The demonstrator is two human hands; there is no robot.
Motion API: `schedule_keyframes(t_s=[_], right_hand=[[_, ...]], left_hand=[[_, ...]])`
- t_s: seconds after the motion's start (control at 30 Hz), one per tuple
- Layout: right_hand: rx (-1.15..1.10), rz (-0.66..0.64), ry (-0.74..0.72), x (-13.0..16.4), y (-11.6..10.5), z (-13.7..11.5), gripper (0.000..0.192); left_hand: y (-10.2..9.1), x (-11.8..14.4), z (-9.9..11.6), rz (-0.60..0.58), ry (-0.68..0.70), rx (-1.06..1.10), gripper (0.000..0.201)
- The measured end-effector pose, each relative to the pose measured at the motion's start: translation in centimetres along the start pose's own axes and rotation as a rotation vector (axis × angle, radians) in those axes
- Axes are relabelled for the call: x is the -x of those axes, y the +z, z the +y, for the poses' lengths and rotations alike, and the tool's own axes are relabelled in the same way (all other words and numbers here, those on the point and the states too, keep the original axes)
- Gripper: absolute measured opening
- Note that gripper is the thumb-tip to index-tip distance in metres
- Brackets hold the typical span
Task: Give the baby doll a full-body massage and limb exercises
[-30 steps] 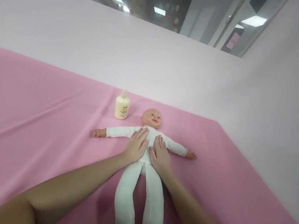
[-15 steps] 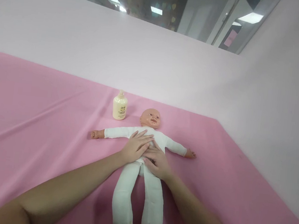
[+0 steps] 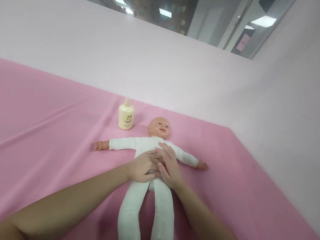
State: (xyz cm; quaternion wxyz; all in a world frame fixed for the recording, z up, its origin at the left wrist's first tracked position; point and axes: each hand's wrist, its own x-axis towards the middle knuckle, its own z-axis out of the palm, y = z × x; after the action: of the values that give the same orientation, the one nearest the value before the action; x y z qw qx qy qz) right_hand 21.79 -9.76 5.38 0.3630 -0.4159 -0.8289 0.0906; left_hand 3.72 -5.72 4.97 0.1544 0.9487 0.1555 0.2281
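A baby doll [image 3: 155, 143] in a white cloth body lies on its back with its arms spread and its head away from me. My left hand [image 3: 145, 167] rests flat across its belly, fingers stretched toward the right. Over on the right side of the belly, my right hand [image 3: 171, 168] lies with fingers extended up toward the chest. The fingers of both hands overlap at the middle, the right ones partly covering the left fingertips. Neither hand grips anything. The doll's feet are cut off by the lower picture edge.
A cream-coloured pump bottle [image 3: 126, 115] stands upright left of the doll's head. Pink cloth [image 3: 47, 122] with a few creases covers the surface. Behind it rises a pale wall [image 3: 99, 47], with a dark reflecting pane [image 3: 150, 3] above; the wall continues along the right.
My left hand has slid down from the chest to the belly, while my right hand has moved up toward the chest. The doll and bottle stay in place; the view shifts slightly.
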Motion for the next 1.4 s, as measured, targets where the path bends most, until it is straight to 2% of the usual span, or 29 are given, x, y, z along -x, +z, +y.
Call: schedule_keyframes(t_s=[0.07,0.1,0.17,0.37,0.53,0.63,0.73,0.83,0.93,1.0,1.07,1.13,1.3,1.4], right_hand=[[0.027,-0.192,-0.043,-0.6,-0.3,-0.1,0.045],[0.028,-0.246,-0.040,-0.9,-0.4,-0.2,0.045],[0.018,-0.274,0.009,-1.3,-0.3,-0.1,0.045],[0.040,-0.172,0.200,-1.3,0.7,1.3,0.046],[0.108,-0.097,0.387,-0.5,1.5,2.7,0.058],[0.156,-0.068,0.416,0.1,1.8,2.8,0.061],[0.198,-0.008,0.359,0.6,1.7,2.2,0.052],[0.141,-0.048,0.146,0.6,0.9,1.3,0.044],[0.035,-0.196,-0.103,0.3,0.0,0.4,0.041],[-0.035,-0.229,-0.177,0.1,-0.4,0.0,0.038],[-0.122,-0.194,-0.181,-0.1,-0.4,-0.1,0.032],[-0.209,-0.138,-0.155,-0.2,-0.2,0.0,0.028],[-0.272,0.006,-0.052,0.4,0.7,0.8,0.031],[-0.164,0.183,-0.007,0.8,1.0,1.1,0.032]], left_hand=[[0.0,-0.1,0.1,-0.002,0.091,0.058,0.033],[0.1,-0.1,0.1,0.016,0.098,0.071,0.033],[0.5,-0.2,-0.2,0.044,0.082,0.075,0.032],[1.1,-0.3,-0.7,0.155,-0.023,0.054,0.025],[1.3,-0.1,-1.6,0.240,-0.238,0.029,0.036],[1.5,0.1,-2.4,0.296,-0.389,0.027,0.044],[1.8,0.3,-3.0,0.338,-0.482,0.027,0.050],[1.9,0.5,-3.1,0.373,-0.495,0.012,0.053],[1.5,0.6,-2.5,0.374,-0.396,-0.032,0.055],[1.0,0.6,-2.1,0.300,-0.294,-0.058,0.054],[0.5,0.4,-1.8,0.206,-0.240,-0.067,0.049],[0.4,0.2,-1.8,0.163,-0.265,-0.067,0.046],[1.5,0.2,-3.1,0.281,-0.508,-0.056,0.049],[1.9,0.3,-3.4,0.382,-0.602,-0.107,0.056]])
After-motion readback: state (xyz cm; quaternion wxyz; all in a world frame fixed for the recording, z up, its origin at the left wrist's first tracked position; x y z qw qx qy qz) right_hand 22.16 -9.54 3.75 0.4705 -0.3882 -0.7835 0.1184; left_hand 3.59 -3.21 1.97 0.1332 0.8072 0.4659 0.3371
